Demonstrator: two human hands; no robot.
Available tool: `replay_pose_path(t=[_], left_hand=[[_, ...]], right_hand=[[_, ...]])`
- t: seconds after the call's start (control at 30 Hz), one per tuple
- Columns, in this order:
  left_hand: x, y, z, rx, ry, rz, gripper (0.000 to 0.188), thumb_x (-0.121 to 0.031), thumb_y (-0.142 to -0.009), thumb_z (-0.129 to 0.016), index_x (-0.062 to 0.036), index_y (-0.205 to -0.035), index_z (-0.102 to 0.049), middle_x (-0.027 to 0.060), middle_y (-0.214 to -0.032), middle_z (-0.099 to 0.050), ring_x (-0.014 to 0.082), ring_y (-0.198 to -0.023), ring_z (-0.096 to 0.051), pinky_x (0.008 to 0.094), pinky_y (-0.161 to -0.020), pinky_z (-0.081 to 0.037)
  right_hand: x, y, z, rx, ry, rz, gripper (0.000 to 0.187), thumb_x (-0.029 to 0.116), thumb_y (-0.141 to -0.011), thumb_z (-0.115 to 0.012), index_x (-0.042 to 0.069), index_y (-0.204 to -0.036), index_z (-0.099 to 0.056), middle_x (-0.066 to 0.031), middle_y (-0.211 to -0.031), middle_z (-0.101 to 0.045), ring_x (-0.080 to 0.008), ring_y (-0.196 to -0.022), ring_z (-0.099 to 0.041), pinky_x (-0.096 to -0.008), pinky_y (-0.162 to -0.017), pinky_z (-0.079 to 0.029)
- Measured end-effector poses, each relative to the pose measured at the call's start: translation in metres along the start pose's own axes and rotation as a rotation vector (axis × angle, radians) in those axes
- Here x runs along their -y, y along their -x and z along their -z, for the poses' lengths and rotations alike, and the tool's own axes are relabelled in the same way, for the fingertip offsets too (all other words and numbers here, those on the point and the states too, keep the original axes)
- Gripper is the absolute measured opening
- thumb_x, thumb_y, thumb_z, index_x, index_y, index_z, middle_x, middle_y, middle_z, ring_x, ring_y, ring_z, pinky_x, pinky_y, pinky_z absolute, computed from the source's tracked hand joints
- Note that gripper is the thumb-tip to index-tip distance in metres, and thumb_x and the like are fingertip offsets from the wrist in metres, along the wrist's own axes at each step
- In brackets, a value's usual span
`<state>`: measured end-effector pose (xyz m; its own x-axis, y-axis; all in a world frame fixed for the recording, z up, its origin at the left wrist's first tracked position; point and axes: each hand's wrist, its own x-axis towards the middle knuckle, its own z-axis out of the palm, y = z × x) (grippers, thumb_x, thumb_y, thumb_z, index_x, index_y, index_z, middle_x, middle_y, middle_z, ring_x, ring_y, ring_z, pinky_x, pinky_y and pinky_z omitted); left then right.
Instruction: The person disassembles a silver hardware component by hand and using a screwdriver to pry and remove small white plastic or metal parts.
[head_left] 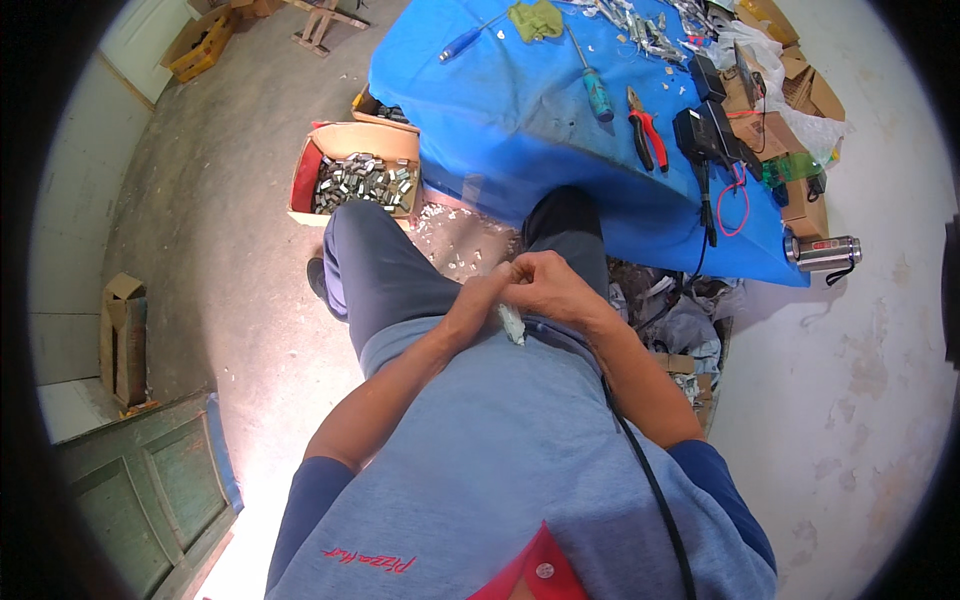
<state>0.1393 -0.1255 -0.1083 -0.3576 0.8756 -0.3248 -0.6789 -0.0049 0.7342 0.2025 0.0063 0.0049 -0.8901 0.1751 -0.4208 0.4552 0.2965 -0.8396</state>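
Note:
My left hand (pixel 478 302) and my right hand (pixel 553 284) meet in front of my lap, fingers pressed together. A small, long, whitish-silver piece (pixel 511 324) sticks out below my left hand, which is closed around it; its exact kind is too small to tell. The right fingers are pinched against the left ones, and what lies between their tips is hidden. Beyond my left knee stands an open cardboard box (pixel 300 190) with many small metal parts (pixel 365 183) in it.
Ahead is a table under a blue sheet (pixel 500 130). It carries red-handled pliers (pixel 648 135), a teal screwdriver (pixel 597 95), a blue screwdriver (pixel 462 43), a green cloth (pixel 537 20) and black power adapters (pixel 692 135). A steel flask (pixel 828 253) is at its right corner. Pale scraps (pixel 465 245) litter the floor.

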Motion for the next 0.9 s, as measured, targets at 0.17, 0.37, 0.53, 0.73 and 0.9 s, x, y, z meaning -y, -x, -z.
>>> replay_pose_path(t=[0.17,0.37,0.53,0.73,0.9], left_hand=[[0.004,-0.003,0.004,-0.113,-0.439,-0.198,0.051,-0.042,-0.097,-0.044,0.0054,-0.093,-0.062,0.0098,-0.076,-0.062,0.0146,-0.076,-0.059,0.0318,-0.068,-0.047],[-0.007,0.005,-0.008,-0.116,-0.440,-0.209,0.053,-0.042,-0.096,-0.044,0.0056,-0.076,-0.057,0.0076,-0.065,-0.055,0.0129,-0.067,-0.051,0.0368,-0.059,-0.042],[-0.013,0.009,-0.013,-0.100,-0.437,-0.224,0.054,-0.042,-0.097,-0.045,0.0042,-0.072,-0.056,0.0039,-0.064,-0.053,0.0107,-0.066,-0.049,0.0356,-0.057,-0.040],[-0.011,0.007,-0.019,-0.082,-0.378,-0.215,0.052,-0.041,-0.098,-0.046,0.0040,-0.073,-0.056,0.0015,-0.065,-0.052,0.0089,-0.066,-0.047,0.0324,-0.058,-0.040],[-0.011,0.004,-0.015,-0.005,-0.307,-0.142,0.047,-0.039,-0.098,-0.047,0.0016,-0.077,-0.060,-0.0009,-0.073,-0.055,0.0071,-0.071,-0.048,0.0300,-0.060,-0.040]], right_hand=[[-0.016,0.000,-0.009,-0.102,-0.124,-0.111,0.020,0.015,-0.076,-0.066,-0.004,-0.080,-0.064,-0.0048,-0.070,-0.061,-0.0112,-0.063,-0.056,-0.0283,-0.056,-0.045],[-0.027,0.018,-0.013,-0.232,-0.299,-0.170,0.018,0.013,-0.075,-0.066,-0.003,-0.082,-0.064,-0.0059,-0.071,-0.062,-0.0111,-0.063,-0.057,-0.0275,-0.055,-0.045],[-0.024,0.032,-0.018,-0.341,-0.562,-0.202,0.009,0.009,-0.079,-0.065,0.001,-0.080,-0.062,-0.0039,-0.072,-0.060,-0.0115,-0.063,-0.057,-0.0272,-0.055,-0.047],[-0.036,0.041,-0.015,-0.278,-0.962,-0.257,0.007,0.009,-0.083,-0.064,0.007,-0.083,-0.058,-0.0020,-0.075,-0.057,-0.0137,-0.064,-0.058,-0.0293,-0.056,-0.051],[-0.032,0.038,-0.016,-0.232,-0.895,-0.306,0.008,0.010,-0.083,-0.064,0.005,-0.083,-0.059,-0.0023,-0.078,-0.060,-0.0153,-0.067,-0.060,-0.0306,-0.060,-0.051]])
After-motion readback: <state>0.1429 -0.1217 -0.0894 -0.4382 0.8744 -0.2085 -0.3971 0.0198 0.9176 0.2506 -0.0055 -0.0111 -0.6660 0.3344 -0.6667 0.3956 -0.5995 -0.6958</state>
